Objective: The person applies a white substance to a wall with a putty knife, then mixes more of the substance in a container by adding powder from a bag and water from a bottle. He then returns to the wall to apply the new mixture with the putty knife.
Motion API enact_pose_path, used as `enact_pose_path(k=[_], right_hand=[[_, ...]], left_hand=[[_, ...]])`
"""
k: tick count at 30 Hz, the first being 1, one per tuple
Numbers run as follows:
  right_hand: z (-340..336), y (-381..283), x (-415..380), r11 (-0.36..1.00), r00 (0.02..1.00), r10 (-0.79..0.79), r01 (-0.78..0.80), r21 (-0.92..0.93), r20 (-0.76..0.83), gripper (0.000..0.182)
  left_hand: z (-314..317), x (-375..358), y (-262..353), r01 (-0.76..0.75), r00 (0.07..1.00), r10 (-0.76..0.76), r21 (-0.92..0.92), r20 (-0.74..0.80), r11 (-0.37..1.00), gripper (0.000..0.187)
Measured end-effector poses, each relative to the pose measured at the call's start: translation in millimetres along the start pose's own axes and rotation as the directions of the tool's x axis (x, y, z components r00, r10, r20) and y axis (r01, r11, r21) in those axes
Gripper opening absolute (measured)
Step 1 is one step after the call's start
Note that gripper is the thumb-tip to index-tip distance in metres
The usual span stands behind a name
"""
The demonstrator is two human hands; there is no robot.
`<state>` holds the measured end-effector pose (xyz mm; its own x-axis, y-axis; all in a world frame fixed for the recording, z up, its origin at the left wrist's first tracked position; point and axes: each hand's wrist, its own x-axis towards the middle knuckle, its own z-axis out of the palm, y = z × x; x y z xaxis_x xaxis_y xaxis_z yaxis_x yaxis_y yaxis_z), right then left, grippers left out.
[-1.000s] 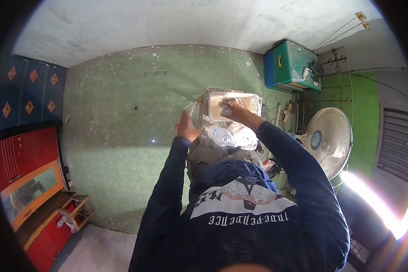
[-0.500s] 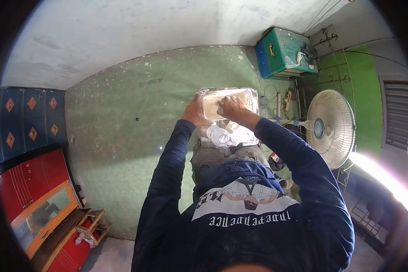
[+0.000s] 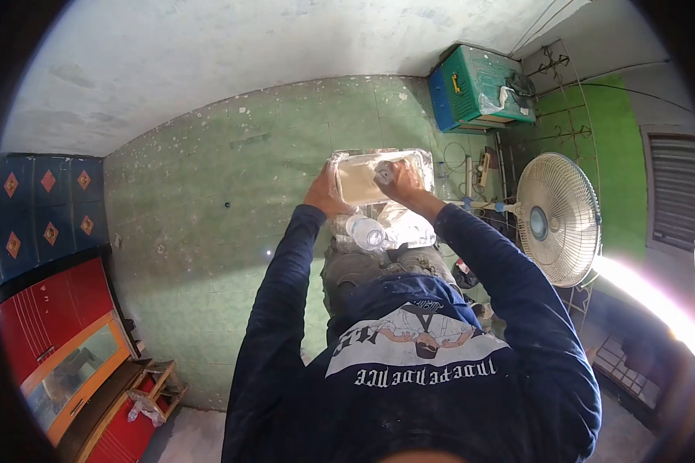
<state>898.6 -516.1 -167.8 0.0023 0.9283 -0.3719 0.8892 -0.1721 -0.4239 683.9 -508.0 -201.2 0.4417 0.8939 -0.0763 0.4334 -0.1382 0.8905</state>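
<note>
A shallow rectangular tray [image 3: 355, 185] with a pale beige inside sits above my lap, its rim shiny in the light. My left hand [image 3: 328, 191] is closed on the tray's left side. Over the right half of the tray is my right hand [image 3: 403, 184], its fingers curled together. Something greyish-white shows at those fingers, too small to name. Just below the tray stands a clear plastic cup or bottle [image 3: 369, 233], seen from above. Beside it, shiny crumpled plastic or foil [image 3: 408, 225] lies over my legs.
A standing fan [image 3: 557, 220] is close on my right. Beyond the tray, a green and blue cabinet [image 3: 479, 89] stands by the wall. Red furniture [image 3: 58, 309] with a small wooden stool [image 3: 162, 382] is at left. Green tiles [image 3: 201, 255] cover the floor.
My right hand has turned over the tray, so the greyish-white patch at its fingers now shows. My left hand keeps its grip on the tray. The view has shifted slightly.
</note>
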Motion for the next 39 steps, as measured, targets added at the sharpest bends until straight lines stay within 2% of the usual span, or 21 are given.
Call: enact_pose_path(k=[2,4,6,7,8,10,11,13,14,16,17,18,20,22,24,27,28,30,31,33,39], right_hand=[[-2.3,14.4,-0.6,0.990,0.997,0.073,-0.071,-0.119,0.008,0.045],[4.7,34.4,0.4,0.982,0.998,0.029,-0.040,-0.186,-0.061,0.049],[3.8,35.9,0.3,0.968,0.975,-0.054,-0.001,-0.250,-0.216,0.054],[-1.4,40.1,0.5,0.966,0.991,-0.034,-0.002,-0.260,-0.133,0.055],[-14.0,32.8,-4.7,0.965,0.991,-0.033,-0.003,-0.263,-0.132,0.055],[-28.0,23.0,-12.6,0.928,0.993,-0.118,0.112,-0.355,0.004,0.042],[-28.2,26.4,-12.0,0.927,0.993,-0.121,0.117,-0.356,0.011,0.042],[-33.0,37.4,-11.3,0.835,0.923,-0.312,0.380,-0.398,0.227,0.034],[-32.3,42.6,-11.0,0.834,0.918,-0.314,0.388,-0.392,0.243,0.034],[-31.1,54.4,-10.6,0.660,0.814,-0.560,0.550,-0.512,0.154,0.024],[-33.3,57.9,-10.1,0.544,0.669,-0.742,0.634,-0.550,0.037,0.018],[-33.1,59.2,-7.2,0.547,0.673,-0.739,0.634,-0.547,0.042,0.018],[-35.0,54.6,-0.7,0.569,0.752,-0.598,0.642,-0.514,0.278,0.014],[-38.1,43.5,1.8,0.614,0.774,-0.558,0.628,-0.479,0.299,0.014],[-41.5,30.4,3.8,0.696,0.864,-0.324,0.494,-0.522,0.385,0.021],[-54.6,4.8,-12.1,0.808,0.920,-0.168,0.334,-0.485,0.354,0.034],[-53.7,2.1,-13.7,0.807,0.920,-0.169,0.335,-0.486,0.354,0.034],[-51.7,-0.7,-15.6,0.939,0.962,-0.042,0.131,-0.317,0.271,0.053],[-47.0,2.9,-13.6,0.939,0.962,-0.043,0.132,-0.318,0.271,0.053],[-36.5,10.5,-9.7,0.983,0.983,0.055,-0.023,-0.182,0.175,0.054],[-8.5,0.9,12.4,0.991,0.970,-0.114,0.125,-0.037,0.216,0.045]], left_hand=[[1.5,0.2,-2.6,-0.006,1.000,0.006,-0.023,-0.007,1.000,0.109],[2.4,-0.8,-3.6,-0.012,1.000,0.012,-0.042,-0.013,0.999,0.109],[0.0,-0.9,-2.8,0.023,1.000,-0.022,-0.049,0.001,0.999,0.110],[1.3,-0.6,-6.3,0.023,1.000,-0.023,-0.052,0.001,0.998,0.110],[6.5,0.5,-16.4,-0.015,1.000,0.014,-0.043,-0.012,0.999,0.110],[9.2,3.1,-20.3,-0.048,0.999,0.047,-0.036,-0.026,0.998,0.110],[6.6,3.6,-15.8,-0.045,0.999,0.045,-0.007,-0.011,0.999,0.111],[2.2,2.9,-7.7,-0.026,1.000,0.026,0.017,-0.001,1.000,0.111],[0.6,2.4,-4.0,0.005,1.000,-0.005,0.003,0.006,1.000,0.114],[0.8,-0.7,-5.5,0.048,0.999,-0.047,-0.016,0.018,0.999,0.117],[0.5,1.3,-4.7,0.014,1.000,-0.014,0.015,0.005,1.000,0.116],[1.1,0.9,-3.0,-0.022,1.000,0.023,0.047,-0.005,0.999,0.116],[-1.5,-0.2,-0.2,-0.015,1.000,0.013,0.065,0.019,0.998,0.114],[-4.5,-0.6,3.4,0.014,0.999,-0.017,0.053,0.049,0.998,0.113],[-5.9,-1.8,7.0,0.019,0.999,-0.022,0.056,0.038,0.998,0.112],[-5.6,-2.8,8.7,0.019,1.000,-0.020,0.072,0.021,0.997,0.111],[-5.6,-2.5,8.3,0.017,1.000,-0.018,0.084,0.012,0.996,0.110],[-6.0,-2.8,8.8,0.049,0.998,-0.051,0.080,0.023,0.996,0.110],[-6.3,-2.6,9.1,0.081,0.996,-0.084,0.078,0.035,0.994,0.109],[-3.8,-3.1,5.9,0.053,0.998,-0.054,0.076,0.012,0.996,0.109],[-0.1,-2.6,0.4,0.005,1.000,-0.002,0.115,-0.019,0.993,0.111]])
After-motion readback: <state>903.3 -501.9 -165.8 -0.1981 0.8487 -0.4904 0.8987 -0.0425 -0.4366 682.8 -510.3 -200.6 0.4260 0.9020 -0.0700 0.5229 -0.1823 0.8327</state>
